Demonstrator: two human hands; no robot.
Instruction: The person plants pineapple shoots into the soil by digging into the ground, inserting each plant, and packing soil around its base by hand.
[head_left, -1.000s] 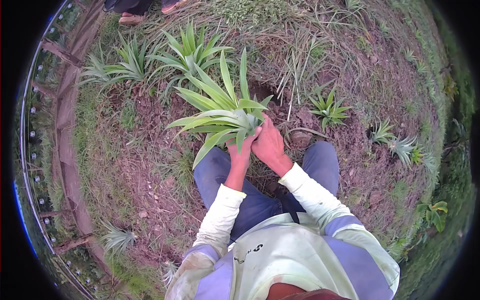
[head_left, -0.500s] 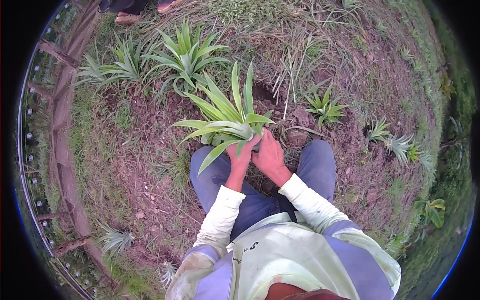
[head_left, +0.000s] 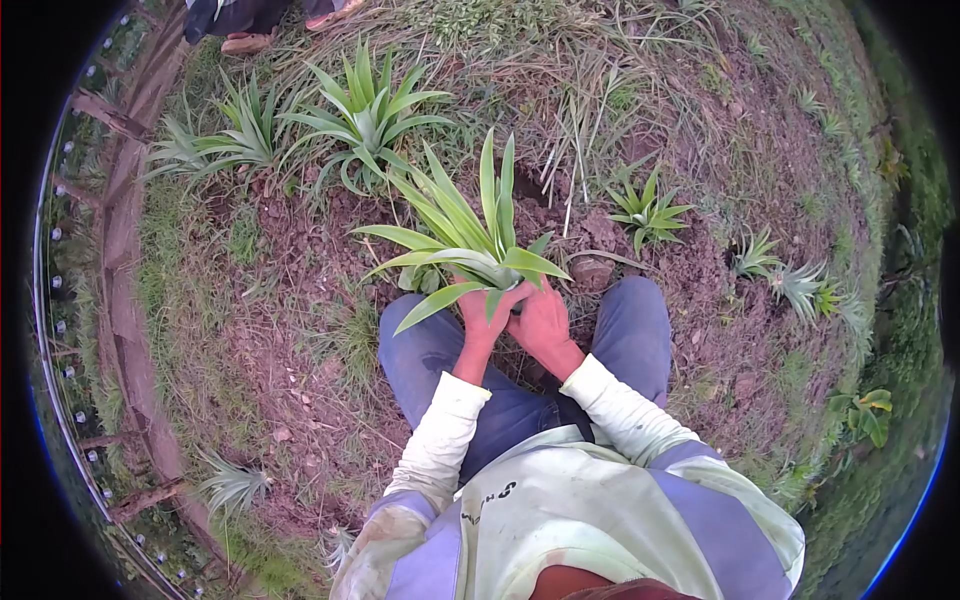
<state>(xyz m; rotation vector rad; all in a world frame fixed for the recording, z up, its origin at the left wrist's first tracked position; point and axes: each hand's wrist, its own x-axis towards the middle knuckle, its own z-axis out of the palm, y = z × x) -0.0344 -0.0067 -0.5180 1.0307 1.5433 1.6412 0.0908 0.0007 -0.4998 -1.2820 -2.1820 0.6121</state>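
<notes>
A young pineapple plant [head_left: 470,250] with long, pale green leaves is held up between my knees. My left hand [head_left: 480,312] is closed around its base, and the leaves cover part of the fingers. Against the other side of the base, my right hand [head_left: 541,323] is also closed, its fingertips close to those of the left. The lower end of the plant is mostly hidden by the hands. Just beyond it lies loose reddish soil [head_left: 600,230] with a dark hollow [head_left: 535,190].
Larger pineapple plants [head_left: 367,120] grow ahead to the left, and a smaller one [head_left: 648,208] ahead to the right. A stone [head_left: 592,271] lies near my right knee. Another person's shoe [head_left: 248,44] shows at the top left. A wooden rail [head_left: 125,250] runs along the left.
The pineapple plant in my hands has shifted slightly to the right and turned a little more upright. Both hands still hold its base.
</notes>
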